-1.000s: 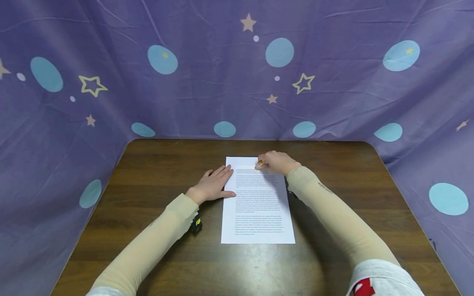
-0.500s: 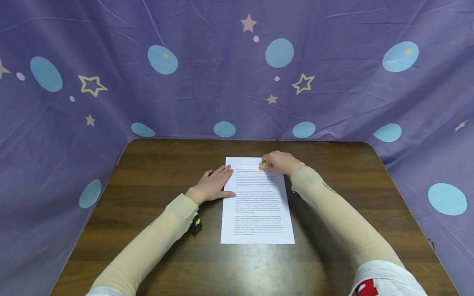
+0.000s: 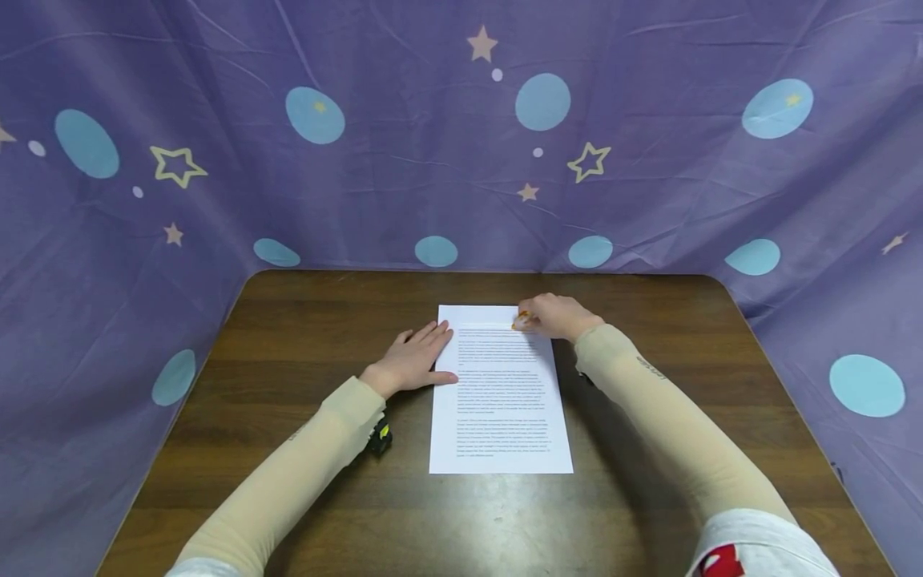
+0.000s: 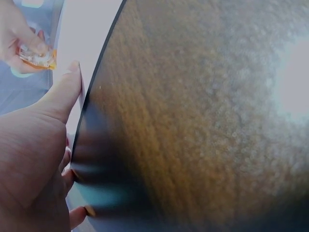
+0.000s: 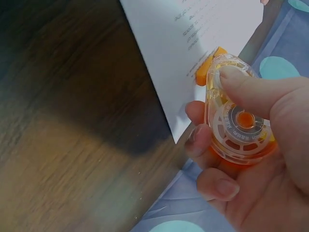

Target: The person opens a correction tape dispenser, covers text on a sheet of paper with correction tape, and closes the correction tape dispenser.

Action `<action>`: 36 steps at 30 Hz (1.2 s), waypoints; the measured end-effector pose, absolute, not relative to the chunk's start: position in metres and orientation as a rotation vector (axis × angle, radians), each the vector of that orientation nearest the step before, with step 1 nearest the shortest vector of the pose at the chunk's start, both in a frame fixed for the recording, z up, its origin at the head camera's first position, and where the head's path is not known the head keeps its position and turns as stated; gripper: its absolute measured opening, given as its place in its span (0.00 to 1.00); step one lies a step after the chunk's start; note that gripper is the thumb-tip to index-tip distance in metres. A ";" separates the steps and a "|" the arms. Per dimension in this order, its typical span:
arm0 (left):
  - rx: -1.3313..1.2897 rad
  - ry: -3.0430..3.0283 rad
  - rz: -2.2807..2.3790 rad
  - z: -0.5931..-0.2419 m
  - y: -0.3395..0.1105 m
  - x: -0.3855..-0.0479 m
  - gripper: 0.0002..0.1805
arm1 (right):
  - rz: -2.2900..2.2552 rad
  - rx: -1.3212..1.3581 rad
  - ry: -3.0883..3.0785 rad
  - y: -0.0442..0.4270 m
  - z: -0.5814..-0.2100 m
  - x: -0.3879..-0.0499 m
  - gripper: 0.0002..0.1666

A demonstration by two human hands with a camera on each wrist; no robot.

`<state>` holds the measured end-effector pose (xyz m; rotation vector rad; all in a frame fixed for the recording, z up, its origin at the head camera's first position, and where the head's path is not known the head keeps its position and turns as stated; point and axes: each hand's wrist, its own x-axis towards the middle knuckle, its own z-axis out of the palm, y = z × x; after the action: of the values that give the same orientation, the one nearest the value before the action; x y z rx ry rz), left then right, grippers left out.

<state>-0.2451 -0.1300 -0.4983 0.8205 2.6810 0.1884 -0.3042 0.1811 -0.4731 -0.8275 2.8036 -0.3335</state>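
A printed sheet of paper (image 3: 497, 401) lies flat on the table, lines of text running across it. My left hand (image 3: 411, 362) rests on its left edge with straight, spread fingers, the thumb reaching onto the page. Near the sheet's top right, my right hand (image 3: 558, 316) grips a correction tape dispenser (image 5: 241, 121). The dispenser has a clear case, an orange tip and an orange hub. In the right wrist view my thumb lies on its flat side and the fingers curl underneath. Its tip is at the paper by the top line of text; exact contact is hard to tell.
The brown wooden table (image 3: 303, 336) extends around the sheet on all sides. A purple curtain (image 3: 404, 144) with stars and blue ovals hangs behind the table and at both sides. A black wrist device (image 3: 380, 437) sits under my left sleeve.
My right hand has slid a short way to the right along the top of the sheet with the correction tape dispenser. The left hand and the paper have stayed in place.
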 end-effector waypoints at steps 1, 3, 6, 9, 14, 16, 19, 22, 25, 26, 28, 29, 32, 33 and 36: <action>0.820 2.681 0.185 -0.498 -0.130 -0.245 0.53 | -0.334 -0.831 2.804 0.182 -0.473 -0.304 0.08; 0.820 2.681 0.185 -0.499 -0.131 -0.245 0.53 | -0.331 -0.836 2.807 0.184 -0.473 -0.303 0.08; 0.821 2.680 0.187 -0.501 -0.131 -0.246 0.53 | -0.314 -0.835 2.809 0.188 -0.472 -0.303 0.07; 0.821 2.680 0.184 -0.502 -0.132 -0.248 0.53 | -0.291 -0.822 2.809 0.190 -0.472 -0.304 0.06; 0.809 2.679 0.160 -0.502 -0.131 -0.249 0.54 | -0.270 -0.822 2.811 0.194 -0.472 -0.305 0.06; 0.811 2.681 0.162 -0.502 -0.131 -0.249 0.53 | -0.267 -0.823 2.815 0.195 -0.472 -0.304 0.06; 0.818 2.684 0.175 -0.503 -0.131 -0.249 0.53 | -0.268 -0.813 2.817 0.196 -0.472 -0.303 0.08; 0.822 2.685 0.173 -0.503 -0.131 -0.248 0.53 | -0.259 -0.791 2.813 0.198 -0.472 -0.302 0.08; 0.821 2.685 0.164 -0.503 -0.131 -0.247 0.53 | -0.237 -0.783 2.809 0.200 -0.472 -0.302 0.08; 0.822 2.686 0.167 -0.502 -0.131 -0.247 0.53 | -0.229 -0.782 2.810 0.201 -0.472 -0.303 0.07; 0.823 2.689 0.168 -0.502 -0.130 -0.247 0.53 | -0.218 -0.781 2.813 0.202 -0.471 -0.303 0.07; 0.824 2.689 0.167 -0.502 -0.130 -0.247 0.53 | -0.214 -0.785 2.814 0.203 -0.471 -0.304 0.07; 0.822 2.688 0.159 -0.503 -0.130 -0.248 0.53 | -0.205 -0.795 2.814 0.204 -0.471 -0.305 0.06; 0.822 2.689 0.160 -0.502 -0.129 -0.248 0.53 | -0.203 -0.800 2.813 0.205 -0.471 -0.305 0.06; 0.820 2.688 0.157 -0.502 -0.130 -0.248 0.52 | -0.190 -0.803 2.811 0.207 -0.471 -0.305 0.06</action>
<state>-0.2481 -0.1298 -0.5021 0.8203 2.6882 0.1572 -0.3055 0.2067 -0.4714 -0.8026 2.8113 -0.1904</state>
